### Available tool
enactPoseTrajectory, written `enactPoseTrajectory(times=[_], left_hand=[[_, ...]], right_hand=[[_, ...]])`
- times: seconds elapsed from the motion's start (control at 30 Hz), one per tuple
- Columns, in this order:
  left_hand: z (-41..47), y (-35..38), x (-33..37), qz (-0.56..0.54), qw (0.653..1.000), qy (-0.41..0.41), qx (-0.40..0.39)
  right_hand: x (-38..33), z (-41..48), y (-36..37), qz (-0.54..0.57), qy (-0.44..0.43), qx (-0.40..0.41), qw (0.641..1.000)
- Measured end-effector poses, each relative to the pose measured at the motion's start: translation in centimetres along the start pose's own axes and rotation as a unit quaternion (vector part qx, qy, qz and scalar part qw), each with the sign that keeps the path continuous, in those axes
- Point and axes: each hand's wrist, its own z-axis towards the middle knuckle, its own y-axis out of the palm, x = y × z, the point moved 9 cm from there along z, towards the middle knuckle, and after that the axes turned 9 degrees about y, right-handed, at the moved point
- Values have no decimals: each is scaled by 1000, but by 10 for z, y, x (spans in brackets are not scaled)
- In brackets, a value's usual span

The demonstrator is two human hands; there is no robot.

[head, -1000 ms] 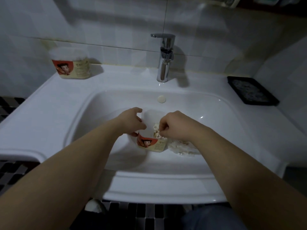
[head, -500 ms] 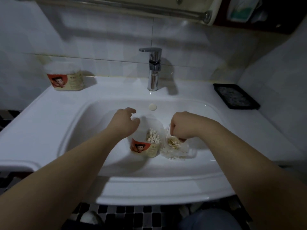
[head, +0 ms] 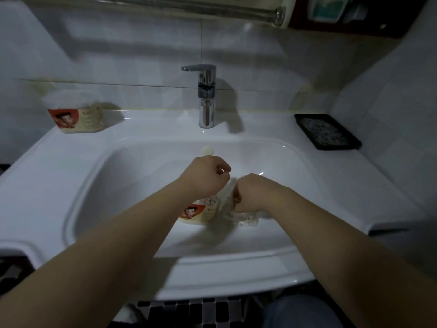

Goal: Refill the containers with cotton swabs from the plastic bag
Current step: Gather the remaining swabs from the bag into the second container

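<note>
No legible print on the basin container (head: 199, 213) or the ledge container (head: 78, 116)

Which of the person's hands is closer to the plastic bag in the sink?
Right. The right hand grips the plastic bag; the left hand is beside it, above the container.

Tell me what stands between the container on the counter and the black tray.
The chrome faucet stands between the container and the black tray. The rest of the sink ledge between them is bare, as the head view shows.
</note>
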Motion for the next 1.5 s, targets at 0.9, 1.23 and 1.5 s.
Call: enactPoseTrajectory(times=[0.9, 1.23, 1.5], left_hand=[[-12, 21, -25, -19, 999, 7, -39], [-12, 14, -26, 15, 999, 5, -27], [-10, 16, -14, 30, 999, 44, -7]], right_hand=[[7, 3, -25, 117, -24, 84, 989], [19, -10, -52, 201, -28, 169, 964], [9, -11, -49, 213, -49, 162, 962]])
